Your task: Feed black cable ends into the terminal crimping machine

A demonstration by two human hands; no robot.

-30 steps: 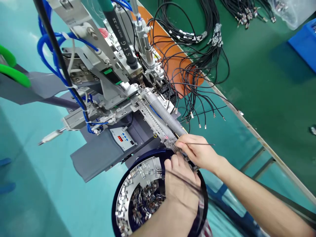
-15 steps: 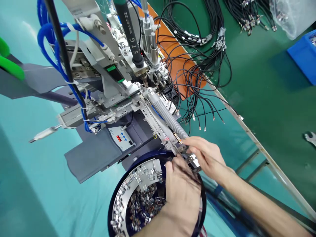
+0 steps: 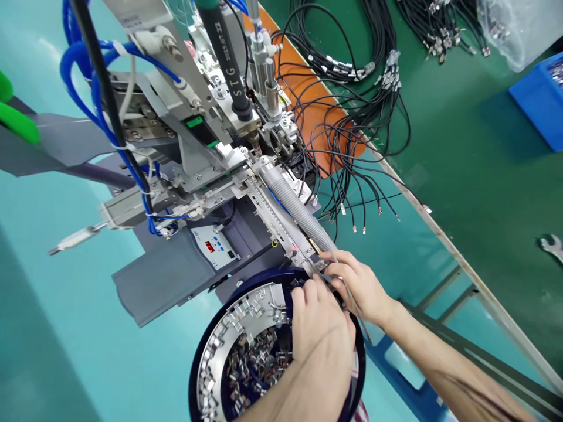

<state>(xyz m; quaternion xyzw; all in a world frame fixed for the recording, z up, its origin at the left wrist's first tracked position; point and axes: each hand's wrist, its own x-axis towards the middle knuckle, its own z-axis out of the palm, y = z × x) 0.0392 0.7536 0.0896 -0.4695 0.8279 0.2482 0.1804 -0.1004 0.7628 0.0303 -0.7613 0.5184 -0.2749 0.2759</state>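
Observation:
My left hand (image 3: 323,334) reaches over the bowl feeder (image 3: 206,310), its fingers curled together at the rim where the feed rail (image 3: 275,220) begins. What those fingertips grip, if anything, is hidden. Close beside it, my right hand (image 3: 358,290) has its fingers bent at the same end of the rail, below the grey corrugated hose (image 3: 297,202). A thin greyish strip (image 3: 366,331) runs across the right hand and appears held in it; its exact kind is unclear. Many small shiny metal terminals (image 3: 259,363) lie inside the bowl and along its ledge.
The rail leads up to a machine with a black cylinder (image 3: 229,64) and blue air tubes (image 3: 81,88). A controller (image 3: 215,246) with a red display sits left. Black cables (image 3: 352,140) with metal ends hang over the green table (image 3: 461,152), which bears a blue bin (image 3: 539,102) and a wrench (image 3: 552,245).
My right hand has shifted slightly left and down, closer to my left hand. The thin strip has swung to a steeper angle. My left hand stays at the bowl's rim.

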